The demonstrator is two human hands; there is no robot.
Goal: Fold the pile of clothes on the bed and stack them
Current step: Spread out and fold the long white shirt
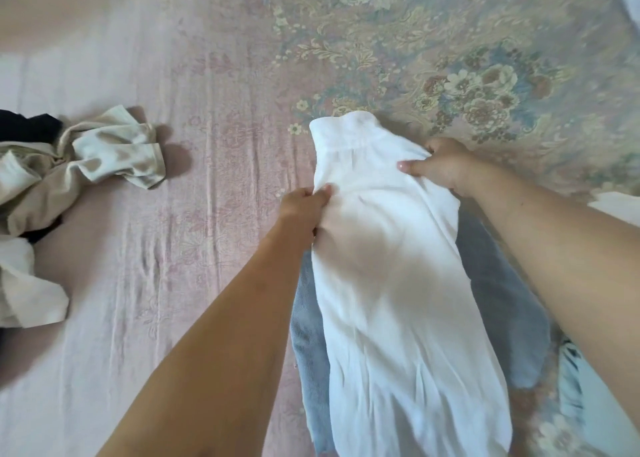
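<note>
The left hand (304, 202) pinches the left edge of the white garment (391, 283) between thumb and curled fingers, and the right hand (440, 165) holds the opposite edge the same way, thumb on top and fingers under the cloth. Both grips are closed on the fabric, near its far end.

The white garment is already narrowed into a long strip. It lies along the bed (173, 214), on top of a blue denim piece (502, 300) that shows on both sides under it. The far end with the seam rests on the floral cover (450, 58). The unfolded pile (52, 179), beige, white and dark pieces, sits well apart at the left edge of the view.

I judge the step in hand is to fold this strip across its length. To do it well, both hands should lift together and at equal height, so the cloth does not twist. The far end should then come toward the person and be laid down with its edges matching the near edges. The fabric looks thin and soft, so it will sag in the middle; a little tension between the two hands helps. After laying it down, one flat palm can smooth the wrinkles near the lower part. Take care not to drag the denim piece below, because it may shift with the white cloth.
</note>
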